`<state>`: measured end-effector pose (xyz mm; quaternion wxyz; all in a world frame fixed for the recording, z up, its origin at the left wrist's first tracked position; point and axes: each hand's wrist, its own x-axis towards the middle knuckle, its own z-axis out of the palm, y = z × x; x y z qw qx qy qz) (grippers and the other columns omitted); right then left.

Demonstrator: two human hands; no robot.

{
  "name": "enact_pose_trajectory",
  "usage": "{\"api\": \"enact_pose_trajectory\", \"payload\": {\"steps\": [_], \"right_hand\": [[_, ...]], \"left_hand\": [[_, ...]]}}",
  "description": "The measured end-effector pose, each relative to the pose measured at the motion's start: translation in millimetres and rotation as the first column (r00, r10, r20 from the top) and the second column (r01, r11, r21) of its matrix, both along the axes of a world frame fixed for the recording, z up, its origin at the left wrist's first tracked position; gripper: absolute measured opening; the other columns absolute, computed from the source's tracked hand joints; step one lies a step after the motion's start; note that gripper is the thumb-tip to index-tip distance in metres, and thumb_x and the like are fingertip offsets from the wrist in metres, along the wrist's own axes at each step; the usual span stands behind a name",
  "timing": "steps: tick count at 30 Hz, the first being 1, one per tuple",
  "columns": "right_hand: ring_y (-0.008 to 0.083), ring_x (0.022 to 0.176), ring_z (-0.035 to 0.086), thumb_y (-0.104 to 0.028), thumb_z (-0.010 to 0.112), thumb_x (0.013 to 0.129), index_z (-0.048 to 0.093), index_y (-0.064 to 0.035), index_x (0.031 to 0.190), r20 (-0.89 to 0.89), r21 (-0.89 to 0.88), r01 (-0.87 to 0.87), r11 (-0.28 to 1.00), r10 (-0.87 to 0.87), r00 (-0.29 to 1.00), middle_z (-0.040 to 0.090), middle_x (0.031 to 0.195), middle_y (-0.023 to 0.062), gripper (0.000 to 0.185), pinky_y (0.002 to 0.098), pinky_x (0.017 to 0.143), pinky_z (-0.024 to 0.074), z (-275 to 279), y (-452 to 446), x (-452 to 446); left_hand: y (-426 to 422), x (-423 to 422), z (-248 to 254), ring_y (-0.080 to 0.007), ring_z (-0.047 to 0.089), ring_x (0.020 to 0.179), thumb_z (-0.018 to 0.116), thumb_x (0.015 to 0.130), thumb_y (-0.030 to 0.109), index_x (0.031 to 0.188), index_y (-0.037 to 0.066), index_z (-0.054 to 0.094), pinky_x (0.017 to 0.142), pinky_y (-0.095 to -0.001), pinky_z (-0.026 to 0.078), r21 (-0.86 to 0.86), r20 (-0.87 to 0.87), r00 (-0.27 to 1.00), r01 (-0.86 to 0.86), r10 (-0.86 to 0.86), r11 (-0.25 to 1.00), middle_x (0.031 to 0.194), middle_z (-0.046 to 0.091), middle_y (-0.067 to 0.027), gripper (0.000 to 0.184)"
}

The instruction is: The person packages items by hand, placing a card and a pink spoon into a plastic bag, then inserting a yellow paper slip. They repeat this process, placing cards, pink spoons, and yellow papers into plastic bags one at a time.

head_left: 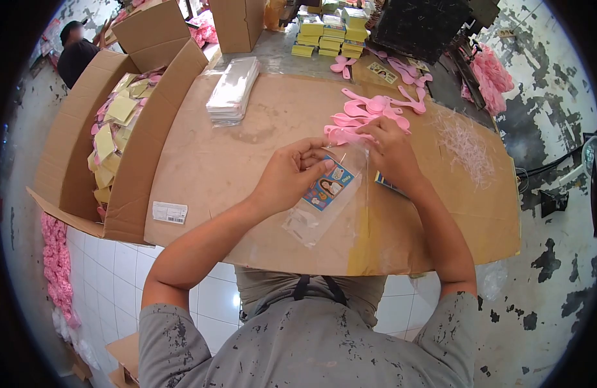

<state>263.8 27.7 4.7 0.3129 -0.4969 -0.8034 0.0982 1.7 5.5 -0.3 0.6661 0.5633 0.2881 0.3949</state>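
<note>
My left hand (292,173) is closed on a clear plastic bag (306,231) with a blue printed card (329,187), the card showing a picture of a person. In front of it my right hand (394,154) has its fingers pinched at one end of a pink spoon (342,136), close to the bag's upper edge. The fingers partly hide that contact. Just beyond lies a pile of pink spoons (377,105). Under my right wrist another blue card (390,183) shows in part.
A cardboard sheet (246,155) covers the table. On the left stands an open carton (138,139) with many packed bags. A stack of clear bags (232,90) lies at the back, near bundled cards (330,29). Plastic shreds (465,145) lie right. A person (77,55) is at far left.
</note>
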Motion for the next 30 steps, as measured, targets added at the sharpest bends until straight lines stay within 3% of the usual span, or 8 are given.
{"api": "enact_pose_trajectory", "payload": {"steps": [1, 7, 10, 13, 16, 22, 27, 30], "right_hand": [[0.0262, 0.106, 0.061, -0.009, 0.071, 0.09, 0.071, 0.0003, 0.104, 0.201, 0.147, -0.006, 0.989, -0.024, 0.979, 0.065, 0.11, 0.0094, 0.017, 0.0422, 0.092, 0.0483, -2.7, 4.1, 1.5], [0.0272, 0.104, 0.063, 0.001, 0.068, 0.086, 0.066, -0.0012, 0.113, 0.228, 0.13, -0.101, 0.986, 0.069, 0.971, 0.066, 0.105, 0.0108, 0.027, 0.0405, 0.088, 0.0502, 1.2, 1.5, 2.8], [0.0169, 0.094, 0.064, -0.003, 0.066, 0.096, 0.067, -0.0014, 0.113, -0.143, -0.226, -0.148, 0.963, 0.117, 0.983, 0.067, 0.101, 0.0062, 0.018, 0.0337, 0.083, 0.0514, 25.8, -14.3, 5.3], [0.0087, 0.083, 0.06, -0.001, 0.061, 0.1, 0.067, -0.0009, 0.114, -0.487, -0.33, -0.258, 0.908, 0.071, 0.871, 0.066, 0.099, 0.0022, 0.015, 0.0249, 0.073, 0.0489, 44.7, -28.7, 12.5], [0.0062, 0.081, 0.058, 0.0, 0.061, 0.099, 0.068, -0.0006, 0.113, -0.504, -0.334, -0.289, 0.897, 0.089, 0.859, 0.065, 0.1, 0.0009, 0.015, 0.0214, 0.07, 0.0473, 57.3, -37.5, 17.7], [0.01, 0.087, 0.061, -0.001, 0.063, 0.097, 0.069, -0.0002, 0.108, -0.228, -0.205, -0.352, 0.913, 0.305, 0.925, 0.065, 0.098, 0.0024, 0.012, 0.0269, 0.075, 0.0507, 57.7, -34.9, 16.9], [0.0116, 0.09, 0.063, -0.004, 0.065, 0.097, 0.07, -0.0013, 0.109, -0.288, -0.232, -0.306, 0.923, 0.235, 0.928, 0.066, 0.094, 0.004, 0.014, 0.0287, 0.078, 0.0523, 60.7, -38.6, -3.5], [0.0106, 0.086, 0.063, -0.007, 0.068, 0.097, 0.07, -0.0017, 0.11, -0.296, -0.208, -0.191, 0.959, 0.124, 0.947, 0.066, 0.09, 0.0024, 0.014, 0.0285, 0.076, 0.0522, 66.3, -38.4, -19.4]], "left_hand": [[1.6, -0.8, -0.6, -0.0132, 0.072, 0.103, 0.063, 0.104, 0.002, 0.136, -0.004, 0.056, 0.086, -0.0273, 0.061, -0.024, -0.006, 1.0, 0.008, -0.008, 1.0, 0.119, 0.074, -0.0132, 0.034], [7.6, -2.7, -4.7, -0.0107, 0.073, 0.094, 0.065, 0.105, 0.008, 0.136, -0.001, 0.058, 0.079, -0.0258, 0.061, 0.007, -0.014, 1.0, -0.004, 0.004, 1.0, 0.11, 0.076, -0.0103, 0.033], [5.0, -6.9, 4.8, -0.0076, 0.072, 0.089, 0.066, 0.104, 0.01, 0.138, 0.001, 0.058, 0.074, -0.0234, 0.059, 0.002, -0.122, 0.992, 0.014, -0.013, 1.0, 0.105, 0.077, -0.0085, 0.035], [1.4, -8.3, 9.5, -0.0052, 0.07, 0.086, 0.067, 0.104, 0.012, 0.139, 0.003, 0.057, 0.071, -0.0212, 0.057, 0.008, -0.172, 0.985, 0.012, -0.011, 1.0, 0.104, 0.077, -0.0078, 0.038], [0.4, -5.6, 8.4, -0.0044, 0.069, 0.085, 0.068, 0.104, 0.013, 0.141, 0.003, 0.058, 0.07, -0.0198, 0.055, 0.002, -0.121, 0.992, 0.019, -0.019, 1.0, 0.103, 0.077, -0.0066, 0.039], [-0.6, -1.0, -2.9, -0.004, 0.069, 0.088, 0.067, 0.104, 0.014, 0.137, 0.002, 0.064, 0.068, -0.0187, 0.054, 0.019, -0.108, 0.992, 0.062, -0.06, 0.998, 0.106, 0.077, -0.0043, 0.036], [-12.3, -0.4, 16.0, -0.0102, 0.071, 0.102, 0.066, 0.105, 0.011, 0.134, -0.006, 0.064, 0.087, -0.0267, 0.058, -0.038, -0.218, 0.964, 0.146, -0.151, 0.989, 0.114, 0.076, -0.0092, 0.033], [-12.9, 1.5, 14.9, -0.0101, 0.07, 0.102, 0.065, 0.105, 0.011, 0.135, -0.006, 0.064, 0.088, -0.027, 0.058, -0.039, -0.218, 0.968, 0.122, -0.127, 0.992, 0.115, 0.076, -0.009, 0.034]]}}
